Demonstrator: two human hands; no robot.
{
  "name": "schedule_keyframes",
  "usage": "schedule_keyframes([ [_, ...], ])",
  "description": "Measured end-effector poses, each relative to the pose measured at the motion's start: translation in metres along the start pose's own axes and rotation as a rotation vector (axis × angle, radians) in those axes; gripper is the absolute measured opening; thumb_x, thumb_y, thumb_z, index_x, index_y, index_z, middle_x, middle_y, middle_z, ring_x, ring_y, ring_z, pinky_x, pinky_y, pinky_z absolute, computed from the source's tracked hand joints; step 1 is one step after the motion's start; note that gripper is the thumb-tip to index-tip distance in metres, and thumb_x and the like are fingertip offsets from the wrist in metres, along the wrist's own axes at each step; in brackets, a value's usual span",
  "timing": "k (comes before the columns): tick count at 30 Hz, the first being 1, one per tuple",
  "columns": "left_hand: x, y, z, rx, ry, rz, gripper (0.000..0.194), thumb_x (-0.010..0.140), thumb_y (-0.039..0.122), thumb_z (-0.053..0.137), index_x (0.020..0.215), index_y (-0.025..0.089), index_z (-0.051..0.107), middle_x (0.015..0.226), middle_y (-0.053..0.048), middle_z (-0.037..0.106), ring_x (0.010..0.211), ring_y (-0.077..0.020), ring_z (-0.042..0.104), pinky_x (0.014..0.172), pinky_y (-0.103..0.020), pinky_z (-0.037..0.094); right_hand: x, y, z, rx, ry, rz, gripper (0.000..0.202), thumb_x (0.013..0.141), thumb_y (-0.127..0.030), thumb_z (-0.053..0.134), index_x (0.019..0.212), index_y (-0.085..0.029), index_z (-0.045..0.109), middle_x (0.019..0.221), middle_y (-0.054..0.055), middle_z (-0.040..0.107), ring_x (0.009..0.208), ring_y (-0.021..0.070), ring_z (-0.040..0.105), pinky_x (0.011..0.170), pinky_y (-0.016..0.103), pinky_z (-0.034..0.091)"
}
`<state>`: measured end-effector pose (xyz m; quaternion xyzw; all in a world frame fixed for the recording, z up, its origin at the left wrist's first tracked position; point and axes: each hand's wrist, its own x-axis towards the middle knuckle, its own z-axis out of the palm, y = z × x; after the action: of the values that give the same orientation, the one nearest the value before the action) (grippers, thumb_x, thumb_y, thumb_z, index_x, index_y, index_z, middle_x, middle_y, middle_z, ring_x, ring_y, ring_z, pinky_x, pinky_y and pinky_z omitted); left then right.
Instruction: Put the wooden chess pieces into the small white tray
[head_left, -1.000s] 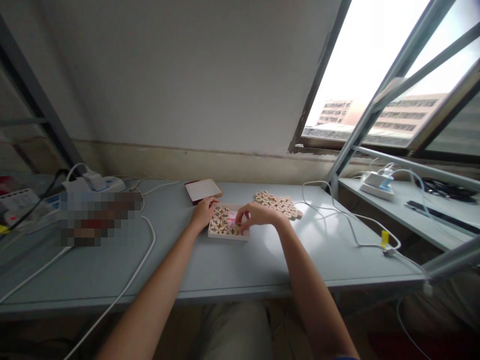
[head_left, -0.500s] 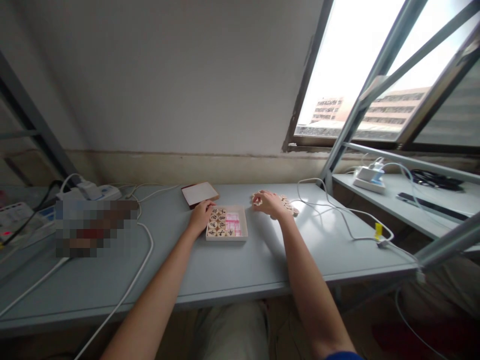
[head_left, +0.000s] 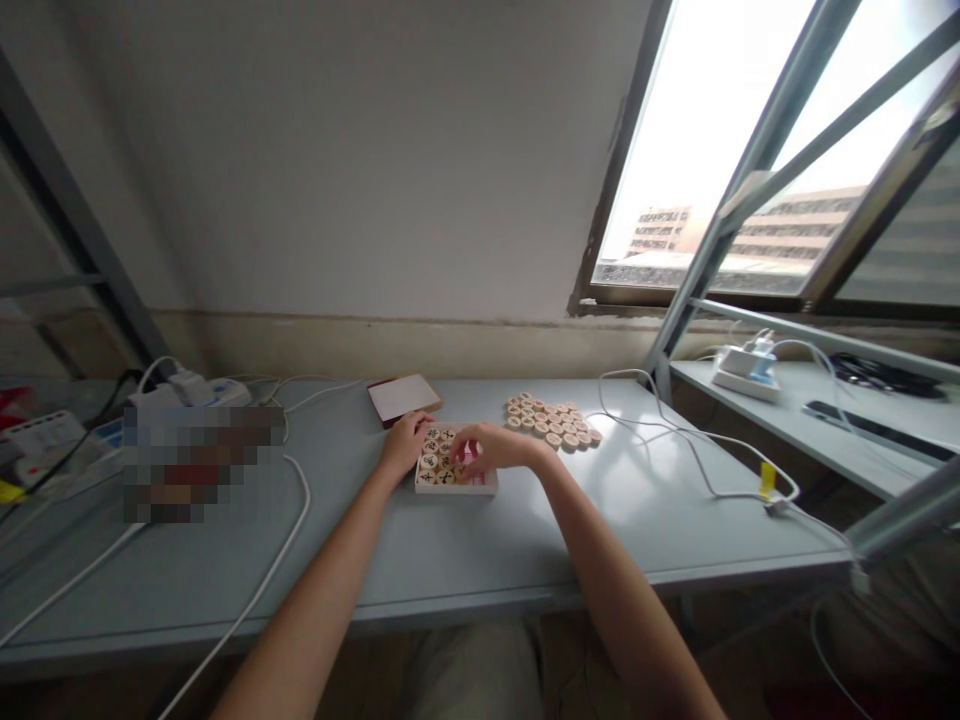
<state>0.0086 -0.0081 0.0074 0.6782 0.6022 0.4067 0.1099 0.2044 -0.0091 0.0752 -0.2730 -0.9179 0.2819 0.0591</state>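
A shallow white box (head_left: pixel 456 489) sits on the desk in front of me. Round wooden xiangqi pieces (head_left: pixel 429 461) with dark characters fill its left part in rows, and a pink-and-white printed bottom shows at right. My left hand (head_left: pixel 407 442) grips the box's left side near the far corner. Over the middle of the box, my right hand (head_left: pixel 484 450) points its fingers down, thumb and fingers closed on a xiangqi piece that they mostly hide. To the right of the box lies a group of loose xiangqi pieces (head_left: pixel 553 420).
Behind the box on the left lies its lid (head_left: pixel 405 399), inside up. White cables (head_left: pixel 289 530) run along the desk's left side, and another cable (head_left: pixel 697 460) loops at right. Power strips (head_left: pixel 746 378) stand on both sides. A metal bed frame (head_left: pixel 679 310) rises at right.
My right hand has moved left from the loose pieces to over the box. My left hand stays at the box's left side. The view has shifted slightly.
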Motion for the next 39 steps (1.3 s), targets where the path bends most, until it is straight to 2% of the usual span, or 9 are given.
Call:
schedule_keyframes([
  [3,0.000,-0.001,0.000,0.003,-0.004,0.003,0.025,0.076,0.016,0.038,0.082,0.016,0.061,0.089,-0.006,0.064,0.085,-0.0168,0.056,0.080,-0.028,0.042,-0.004,0.004,-0.004,0.015,-0.023,-0.001,0.032,0.061,-0.028,0.068,0.092,-0.020,0.064,0.082,0.000,0.063,0.069,0.0099,0.054,0.058,0.018,0.038],
  [11,0.001,0.000,0.000,0.005,-0.021,-0.006,0.025,0.076,0.017,0.037,0.083,0.016,0.061,0.090,-0.006,0.064,0.086,-0.0180,0.057,0.080,-0.029,0.042,-0.002,0.007,0.001,-0.142,0.050,0.078,0.032,0.059,-0.032,0.068,0.089,-0.023,0.064,0.075,-0.002,0.063,0.063,0.0094,0.053,0.054,0.018,0.036],
  [15,0.001,-0.003,0.001,-0.007,-0.017,0.011,0.025,0.076,0.017,0.038,0.083,0.016,0.062,0.090,-0.007,0.064,0.087,-0.0183,0.057,0.081,-0.029,0.042,-0.015,0.011,-0.016,-0.118,0.147,0.077,0.028,0.063,-0.035,0.066,0.088,-0.021,0.064,0.078,0.000,0.061,0.066,0.0099,0.051,0.056,0.019,0.036],
  [19,0.001,-0.004,0.002,-0.018,-0.015,0.009,0.025,0.076,0.018,0.038,0.084,0.015,0.062,0.091,-0.008,0.064,0.088,-0.0191,0.056,0.082,-0.031,0.042,-0.041,0.023,-0.035,-0.151,0.241,0.288,0.031,0.062,-0.040,0.066,0.086,-0.021,0.063,0.082,0.002,0.059,0.066,0.0111,0.051,0.053,0.020,0.034],
  [23,0.002,-0.003,0.001,-0.019,-0.029,0.003,0.025,0.076,0.017,0.037,0.083,0.015,0.061,0.091,-0.007,0.063,0.088,-0.0184,0.056,0.082,-0.030,0.042,-0.054,0.039,-0.038,-0.259,0.211,0.553,0.029,0.059,-0.030,0.069,0.085,-0.020,0.062,0.079,0.003,0.060,0.062,0.0117,0.051,0.051,0.022,0.033],
  [25,0.002,-0.003,0.001,-0.015,-0.028,-0.001,0.025,0.076,0.017,0.037,0.084,0.015,0.061,0.092,-0.007,0.063,0.088,-0.0184,0.056,0.082,-0.030,0.042,-0.054,0.044,-0.037,-0.314,0.241,0.601,0.028,0.060,-0.025,0.068,0.087,-0.019,0.061,0.077,0.003,0.060,0.062,0.0126,0.052,0.052,0.022,0.033],
  [30,0.001,-0.001,0.000,-0.023,-0.026,-0.002,0.026,0.076,0.017,0.038,0.083,0.016,0.062,0.092,-0.006,0.064,0.088,-0.0181,0.056,0.081,-0.029,0.042,-0.036,0.042,-0.030,-0.346,0.280,0.446,0.024,0.064,-0.019,0.063,0.088,-0.022,0.060,0.080,0.002,0.061,0.068,0.0133,0.053,0.055,0.022,0.034],
  [36,0.002,0.002,-0.001,-0.088,-0.090,-0.024,0.025,0.073,0.017,0.041,0.081,0.018,0.065,0.090,-0.004,0.066,0.088,-0.0182,0.057,0.082,-0.029,0.042,-0.002,0.013,-0.001,-0.326,0.262,-0.018,0.029,0.072,-0.023,0.060,0.101,-0.026,0.057,0.096,0.002,0.057,0.089,0.0152,0.050,0.074,0.025,0.035],
  [39,0.001,0.004,-0.002,-0.125,-0.120,-0.010,0.025,0.072,0.019,0.042,0.080,0.018,0.066,0.089,-0.004,0.066,0.088,-0.0175,0.057,0.083,-0.028,0.042,0.006,0.005,0.012,-0.426,0.302,-0.026,0.026,0.072,-0.027,0.061,0.098,-0.025,0.060,0.097,0.004,0.055,0.094,0.0184,0.047,0.079,0.029,0.033],
])
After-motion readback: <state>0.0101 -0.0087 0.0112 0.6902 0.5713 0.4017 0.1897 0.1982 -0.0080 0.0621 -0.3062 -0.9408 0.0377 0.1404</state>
